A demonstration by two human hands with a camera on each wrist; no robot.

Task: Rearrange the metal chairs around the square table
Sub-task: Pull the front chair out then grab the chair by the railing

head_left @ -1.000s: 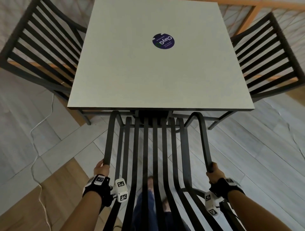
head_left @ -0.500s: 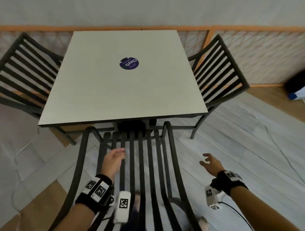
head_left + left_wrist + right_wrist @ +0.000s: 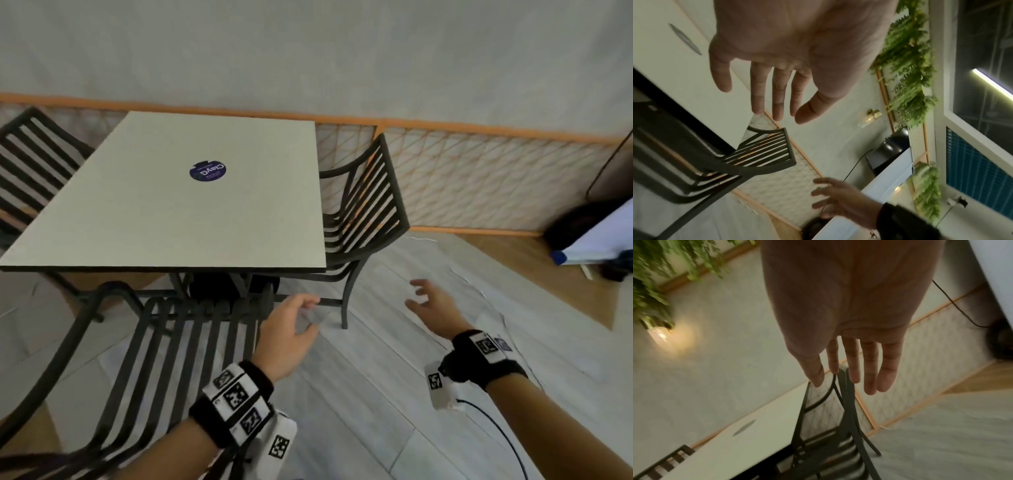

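A square white table (image 3: 178, 209) with a round purple sticker stands by the wall. The near black slatted metal chair (image 3: 164, 359) is pushed under its front edge. A second chair (image 3: 370, 209) sits at the table's right side, a third chair (image 3: 30, 161) at the left. My left hand (image 3: 291, 329) hovers past the near chair's right edge, fingers relaxed, holding nothing. My right hand (image 3: 431, 305) floats above the floor right of it, fingers spread and empty. In the left wrist view my left hand (image 3: 777, 91) is open above the right-side chair (image 3: 764, 152). My right hand (image 3: 855, 369) also shows straight fingers.
A low lattice fence with an orange rail (image 3: 479, 178) runs along the wall behind the table. A white board and dark objects (image 3: 596, 240) lie at the far right. A black cable (image 3: 496, 435) trails from my right wrist. Pale plank floor (image 3: 394, 394) spreads to the right.
Both hands let go of the near chair's back rails and moved right. The view swung up and right, bringing the right-side chair and fence into sight.
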